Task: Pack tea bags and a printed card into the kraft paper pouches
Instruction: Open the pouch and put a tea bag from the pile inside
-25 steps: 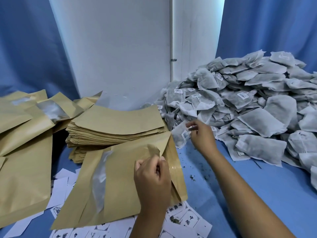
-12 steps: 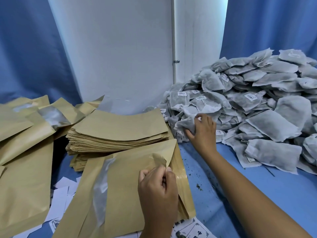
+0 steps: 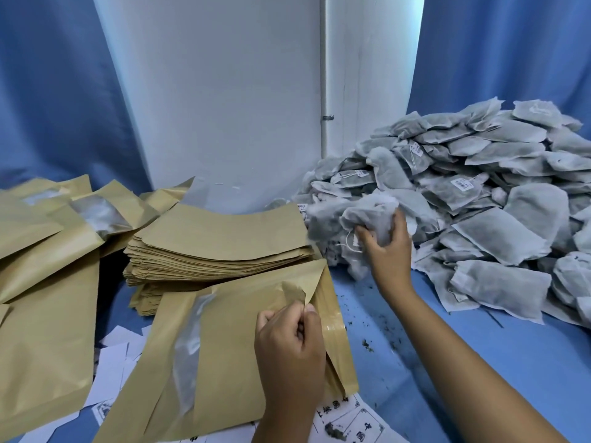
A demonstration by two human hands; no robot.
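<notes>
A kraft paper pouch [image 3: 224, 356] with a clear window strip lies tilted in front of me, its mouth at the right. My left hand [image 3: 289, 343] pinches the upper lip of that mouth and holds it apart. My right hand [image 3: 388, 247] grips a bunch of grey tea bags [image 3: 361, 215] at the near left edge of the big tea bag heap [image 3: 479, 199]. Printed cards [image 3: 348, 423] lie under and below the pouch.
A stack of flat kraft pouches [image 3: 220, 244] sits behind the open one. More pouches [image 3: 48, 282] lie at the left. White paper slips [image 3: 112, 362] are scattered beneath. Loose tea crumbs [image 3: 367, 343] dot the blue table. A white wall and blue curtains stand behind.
My right hand has gone from one tea bag near the pouch mouth back into the heap and gathered a bunch. My left hand keeps its pinch on the pouch lip.
</notes>
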